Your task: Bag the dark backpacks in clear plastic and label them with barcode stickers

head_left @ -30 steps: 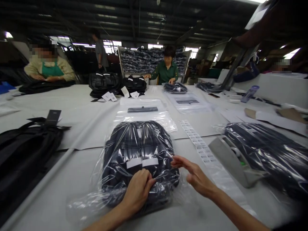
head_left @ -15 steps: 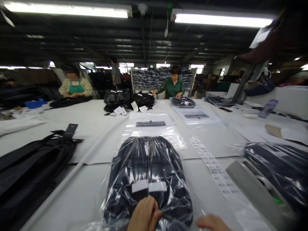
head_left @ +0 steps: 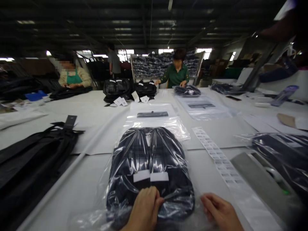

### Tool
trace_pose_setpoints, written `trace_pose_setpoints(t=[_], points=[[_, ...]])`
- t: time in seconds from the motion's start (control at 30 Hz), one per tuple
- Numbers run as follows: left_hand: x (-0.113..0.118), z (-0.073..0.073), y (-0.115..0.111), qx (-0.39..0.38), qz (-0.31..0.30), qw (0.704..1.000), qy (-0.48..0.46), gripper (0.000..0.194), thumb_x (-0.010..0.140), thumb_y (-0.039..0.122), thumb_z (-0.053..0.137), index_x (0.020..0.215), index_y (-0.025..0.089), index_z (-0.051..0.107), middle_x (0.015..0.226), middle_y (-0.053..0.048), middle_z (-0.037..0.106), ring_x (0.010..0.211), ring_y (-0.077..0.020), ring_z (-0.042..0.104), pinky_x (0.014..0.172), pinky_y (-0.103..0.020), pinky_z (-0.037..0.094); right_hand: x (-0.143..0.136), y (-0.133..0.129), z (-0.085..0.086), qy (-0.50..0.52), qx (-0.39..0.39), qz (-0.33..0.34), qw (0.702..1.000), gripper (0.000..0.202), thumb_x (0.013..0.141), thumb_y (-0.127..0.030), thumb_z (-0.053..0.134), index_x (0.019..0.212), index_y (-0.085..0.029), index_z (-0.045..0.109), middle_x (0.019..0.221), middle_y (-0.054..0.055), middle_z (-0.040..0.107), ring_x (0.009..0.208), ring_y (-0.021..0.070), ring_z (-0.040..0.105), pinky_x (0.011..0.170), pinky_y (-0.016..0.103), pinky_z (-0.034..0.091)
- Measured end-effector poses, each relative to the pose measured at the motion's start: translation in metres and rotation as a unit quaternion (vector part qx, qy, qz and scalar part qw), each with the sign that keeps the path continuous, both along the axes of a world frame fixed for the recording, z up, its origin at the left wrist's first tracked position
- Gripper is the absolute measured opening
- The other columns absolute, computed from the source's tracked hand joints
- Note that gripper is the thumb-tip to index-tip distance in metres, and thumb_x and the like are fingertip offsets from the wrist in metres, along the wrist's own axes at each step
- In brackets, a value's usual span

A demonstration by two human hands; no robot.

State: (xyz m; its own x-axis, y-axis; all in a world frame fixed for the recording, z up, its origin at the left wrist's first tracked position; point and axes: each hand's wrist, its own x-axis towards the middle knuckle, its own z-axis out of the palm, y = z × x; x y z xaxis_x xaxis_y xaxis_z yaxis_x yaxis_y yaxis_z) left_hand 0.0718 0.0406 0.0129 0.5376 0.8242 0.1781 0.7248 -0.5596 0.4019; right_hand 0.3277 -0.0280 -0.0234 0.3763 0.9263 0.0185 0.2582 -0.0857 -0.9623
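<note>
A dark backpack [head_left: 149, 150] lies flat in front of me inside a clear plastic bag [head_left: 103, 189], with two white paper strips showing across its middle. My left hand [head_left: 145, 205] is closed over the lower part of the bag, its thumb and fingers pinching the plastic. To the right of the backpack, my right hand [head_left: 220, 210] is curled with its fingertips together at the bag's loose edge. The plastic stretches and creases between the two hands. Its lower end runs out of view.
A black bag [head_left: 36, 160] lies at left. On the right are a label strip [head_left: 216, 157], a grey tape dispenser [head_left: 262, 183] and another wrapped bag [head_left: 284, 154]. Flat plastic bags [head_left: 156, 122] lie beyond the backpack. Two co-workers [head_left: 176, 70] handle bags across the table.
My right hand has come further into view and its fingers have closed at the bag's right edge. My left hand keeps its hold. The camera has tilted down a little.
</note>
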Motion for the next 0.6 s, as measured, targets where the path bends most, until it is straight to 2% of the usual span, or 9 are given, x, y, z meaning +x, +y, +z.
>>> trace_pose_setpoints(t=[0.1, 0.2, 0.27, 0.3, 0.33, 0.4, 0.47, 0.5, 0.6], points=[[0.005, 0.012, -0.004, -0.032, 0.014, 0.999, 0.005, 0.02, 0.092, 0.026, 0.038, 0.076, 0.02, 0.047, 0.076, -0.001, 0.055, 0.073, -0.018, 0.049, 0.067, -0.031, 0.033, 0.004, -0.003, 0.004, 0.023, -0.014, 0.001, 1.0, 0.047, 0.075, -0.061, 0.053, 0.084, -0.017, 0.066, 0.063, 0.004, 0.066, 0.057, 0.0187, 0.063, 0.054, 0.028, 0.054], [0.006, 0.016, -0.005, -0.039, 0.013, 0.999, 0.008, 0.021, 0.093, 0.027, 0.037, 0.076, 0.02, 0.046, 0.075, -0.001, 0.054, 0.072, -0.0183, 0.048, 0.067, -0.031, 0.032, 0.011, -0.028, 0.021, -0.102, 0.032, -0.087, 0.99, 0.043, 0.083, -0.051, 0.046, 0.102, -0.017, 0.063, 0.098, 0.01, 0.069, 0.089, 0.025, 0.065, 0.082, 0.039, 0.053], [0.007, 0.017, -0.004, -0.038, 0.012, 0.999, 0.007, 0.021, 0.093, 0.027, 0.037, 0.076, 0.02, 0.046, 0.075, -0.001, 0.053, 0.072, -0.0184, 0.048, 0.067, -0.031, 0.032, 0.006, -0.047, 0.033, -0.25, 0.121, -0.167, 0.946, 0.037, 0.087, -0.04, 0.044, 0.115, -0.02, 0.057, 0.115, 0.01, 0.063, 0.105, 0.0261, 0.059, 0.095, 0.044, 0.045], [0.007, 0.017, -0.004, -0.037, 0.011, 0.999, 0.006, 0.021, 0.093, 0.028, 0.037, 0.076, 0.02, 0.046, 0.074, -0.001, 0.053, 0.072, -0.0184, 0.049, 0.067, -0.031, 0.032, -0.001, -0.054, 0.038, -0.321, 0.188, -0.163, 0.914, 0.036, 0.088, -0.034, 0.044, 0.12, -0.022, 0.054, 0.118, 0.008, 0.061, 0.108, 0.025, 0.057, 0.099, 0.044, 0.042], [0.007, 0.017, -0.004, -0.034, 0.011, 0.999, 0.005, 0.021, 0.093, 0.028, 0.037, 0.076, 0.02, 0.046, 0.074, -0.001, 0.053, 0.071, -0.0184, 0.049, 0.067, -0.031, 0.032, -0.011, -0.056, 0.041, -0.383, 0.264, -0.116, 0.878, 0.037, 0.088, -0.029, 0.044, 0.124, -0.024, 0.051, 0.118, 0.006, 0.062, 0.109, 0.0231, 0.057, 0.1, 0.042, 0.041], [0.007, 0.017, -0.003, -0.027, 0.011, 1.0, 0.002, 0.022, 0.093, 0.029, 0.036, 0.076, 0.02, 0.046, 0.074, -0.001, 0.054, 0.071, -0.0184, 0.049, 0.067, -0.031, 0.033, -0.034, -0.049, 0.045, -0.466, 0.388, 0.068, 0.792, 0.039, 0.087, -0.025, 0.045, 0.125, -0.023, 0.05, 0.114, 0.004, 0.064, 0.108, 0.0199, 0.058, 0.097, 0.035, 0.045], [0.007, 0.016, -0.004, -0.023, 0.008, 1.0, -0.003, 0.022, 0.094, 0.028, 0.035, 0.077, 0.02, 0.047, 0.075, -0.001, 0.054, 0.072, -0.0183, 0.049, 0.068, -0.032, 0.034, -0.055, -0.03, 0.047, -0.502, 0.409, 0.217, 0.731, 0.039, 0.086, -0.026, 0.047, 0.124, -0.016, 0.051, 0.113, 0.006, 0.065, 0.11, 0.0208, 0.057, 0.095, 0.034, 0.047], [0.007, 0.016, -0.004, -0.023, 0.007, 1.0, -0.006, 0.022, 0.094, 0.028, 0.035, 0.077, 0.02, 0.047, 0.075, -0.001, 0.054, 0.072, -0.0182, 0.049, 0.068, -0.032, 0.034, -0.062, -0.02, 0.047, -0.509, 0.388, 0.252, 0.726, 0.04, 0.086, -0.028, 0.048, 0.123, -0.013, 0.052, 0.114, 0.008, 0.064, 0.111, 0.022, 0.056, 0.094, 0.035, 0.047], [0.005, 0.014, -0.003, -0.034, 0.009, 0.999, -0.033, 0.022, 0.093, 0.029, 0.036, 0.077, 0.02, 0.047, 0.074, -0.001, 0.054, 0.071, -0.0175, 0.049, 0.068, -0.031, 0.036, -0.072, 0.002, 0.045, -0.5, 0.319, 0.268, 0.759, 0.042, 0.087, -0.03, 0.05, 0.123, -0.01, 0.05, 0.118, 0.011, 0.062, 0.111, 0.0238, 0.056, 0.094, 0.038, 0.047]])
